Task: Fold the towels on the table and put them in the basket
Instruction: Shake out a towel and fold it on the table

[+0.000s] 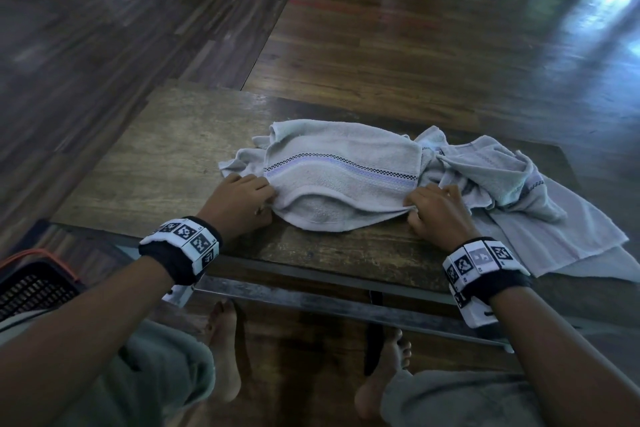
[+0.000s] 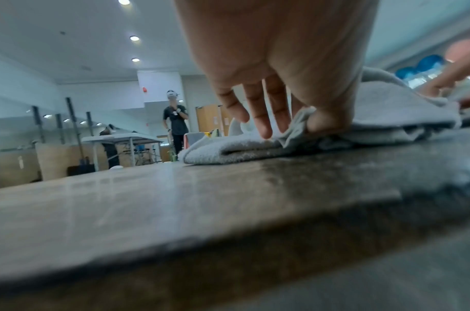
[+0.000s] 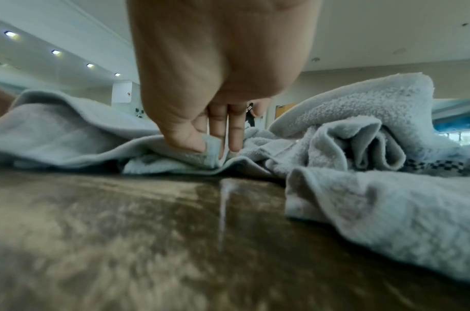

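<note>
Towel [image 1: 332, 180] of pale grey terry lies at the centre of the head frame on the worn wooden table [image 1: 162, 156], partly folded, with a lilac band edged by two rows of small black-and-white checks running along it. Its long axis runs left to right across the frame, dipping a little toward the right, and its near edge bulges toward the bottom of the frame between the two hands.

At the lower left edge of the head frame sits the dark mesh basket [image 1: 31, 288] with an orange rim, below the table's level and well apart from the cloth. Next comes the left hand [image 1: 239, 201], pinching the towel's left end; in the left wrist view the thumb and fingers [image 2: 263, 117] close on a fold of the fabric against the tabletop. Right of centre, the right hand [image 1: 440, 211] pinches the right end in the same way, thumb pressed to the fingers with cloth between them. At the right of the frame a rumpled heap of other towels [image 1: 512, 184] touches the held one and spills over the table's near edge.
</note>
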